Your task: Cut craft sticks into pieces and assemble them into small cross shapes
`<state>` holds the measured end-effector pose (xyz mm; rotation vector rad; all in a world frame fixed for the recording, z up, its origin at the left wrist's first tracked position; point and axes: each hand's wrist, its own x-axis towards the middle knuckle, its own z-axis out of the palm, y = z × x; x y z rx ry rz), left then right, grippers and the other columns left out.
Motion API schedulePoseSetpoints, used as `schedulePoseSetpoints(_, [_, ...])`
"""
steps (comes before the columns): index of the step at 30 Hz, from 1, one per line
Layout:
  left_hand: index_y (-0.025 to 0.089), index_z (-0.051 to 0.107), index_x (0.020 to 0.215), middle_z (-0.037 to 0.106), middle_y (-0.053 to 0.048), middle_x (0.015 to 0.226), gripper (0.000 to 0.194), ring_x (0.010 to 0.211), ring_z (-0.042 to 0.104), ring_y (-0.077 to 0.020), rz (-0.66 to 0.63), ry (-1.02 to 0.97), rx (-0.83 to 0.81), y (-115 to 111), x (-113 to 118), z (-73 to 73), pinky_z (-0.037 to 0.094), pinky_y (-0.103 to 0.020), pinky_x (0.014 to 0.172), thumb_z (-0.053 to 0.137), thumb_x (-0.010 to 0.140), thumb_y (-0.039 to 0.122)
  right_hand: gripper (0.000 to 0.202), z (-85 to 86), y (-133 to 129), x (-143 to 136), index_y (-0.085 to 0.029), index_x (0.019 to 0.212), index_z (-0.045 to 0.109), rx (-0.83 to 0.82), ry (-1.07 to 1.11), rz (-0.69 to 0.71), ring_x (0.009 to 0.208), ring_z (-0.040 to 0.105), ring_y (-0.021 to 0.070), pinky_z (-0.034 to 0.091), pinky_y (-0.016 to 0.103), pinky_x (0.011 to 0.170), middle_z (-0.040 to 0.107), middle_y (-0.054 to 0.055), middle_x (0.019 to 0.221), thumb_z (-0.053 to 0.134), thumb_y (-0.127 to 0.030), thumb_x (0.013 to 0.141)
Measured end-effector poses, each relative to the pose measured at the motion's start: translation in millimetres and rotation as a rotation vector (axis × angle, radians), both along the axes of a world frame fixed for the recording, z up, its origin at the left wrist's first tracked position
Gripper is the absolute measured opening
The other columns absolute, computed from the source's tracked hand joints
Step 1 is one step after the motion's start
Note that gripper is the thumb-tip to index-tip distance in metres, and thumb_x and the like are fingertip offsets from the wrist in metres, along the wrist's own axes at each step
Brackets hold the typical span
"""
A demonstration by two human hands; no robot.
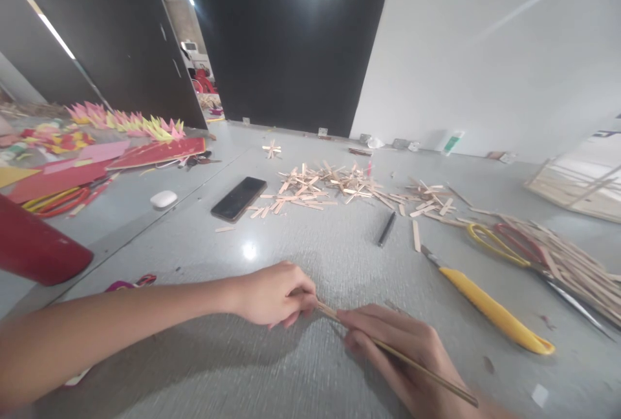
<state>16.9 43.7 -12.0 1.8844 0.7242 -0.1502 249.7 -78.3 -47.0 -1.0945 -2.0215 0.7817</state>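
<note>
My left hand [279, 294] is closed around the far end of a thin wooden stick [422, 367] at the lower middle of the view. My right hand [402, 348] grips the same stick farther along, and its near end sticks out past the palm to the lower right. A short piece of the stick shows between the two hands. To the right of my right hand lies a yellow-handled knife [495, 309]. Beyond the hands is a loose pile of short wooden pieces [330, 183], with a black pen [387, 229] beside it.
A phone [239, 198] and a white case [163, 199] lie on the grey table [204, 341]. Scissors [514, 244] rest by long wooden strips [577, 264] at right. A red cylinder [39, 244] and coloured paper [155, 150] are at left. Dark panels [291, 44] stand behind.
</note>
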Motion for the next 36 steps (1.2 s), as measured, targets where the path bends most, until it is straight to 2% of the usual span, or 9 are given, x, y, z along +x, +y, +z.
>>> schedulePoseSetpoints(11, [0.019,0.053,0.067,0.055,0.005,0.054,0.027,0.035,0.048,-0.0072,0.022,0.002,-0.020,0.1,0.3,-1.1,0.037,-0.016,0.039,0.049,0.094,0.016,0.040,-1.0,1.0,-1.9,-0.029,0.135,0.067,0.027,-0.016,-0.012,0.085,0.073,0.0138,0.059,0.023,0.075,0.075,0.004,0.104,0.053,-0.010,0.102])
schedulePoseSetpoints(18, [0.019,0.053,0.066,0.054,0.006,0.052,0.029,0.033,0.046,-0.0066,0.016,-0.017,0.001,-0.5,1.2,-0.6,0.037,-0.016,0.038,0.046,0.094,0.012,0.040,-1.9,2.5,-0.7,-0.029,0.134,0.067,-0.008,-0.062,0.021,0.088,0.074,0.0136,0.060,0.023,0.078,0.074,0.004,0.105,0.051,-0.010,0.103])
schedulePoseSetpoints(24, [0.019,0.051,0.064,0.053,0.006,0.050,0.032,0.034,0.045,-0.0062,0.013,-0.054,0.045,-1.9,0.0,-5.0,0.037,-0.016,0.042,0.046,0.094,0.011,0.039,-4.3,2.4,-3.1,-0.029,0.135,0.065,0.030,-0.024,0.015,0.086,0.073,0.0115,0.058,0.020,0.077,0.072,0.003,0.105,0.050,-0.011,0.104])
schedulePoseSetpoints(31, [0.019,0.049,0.060,0.053,0.006,0.049,0.035,0.038,0.045,-0.0073,-0.006,-0.079,0.100,-3.8,0.9,-3.5,0.037,-0.017,0.046,0.046,0.093,0.010,0.031,-2.8,-0.4,-3.0,-0.030,0.130,0.066,-0.076,-0.046,0.029,0.085,0.070,0.0136,0.055,0.026,0.075,0.071,0.003,0.104,0.046,-0.021,0.108])
schedulePoseSetpoints(36, [0.019,0.047,0.057,0.052,0.005,0.049,0.038,0.044,0.050,-0.0092,-0.012,-0.107,0.155,-6.1,1.7,-1.0,0.041,-0.020,0.054,0.047,0.094,0.009,0.028,-1.4,3.1,-7.9,-0.030,0.122,0.073,-0.124,-0.022,-0.052,0.078,0.067,0.0133,0.053,0.027,0.073,0.072,0.001,0.094,0.050,-0.024,0.108])
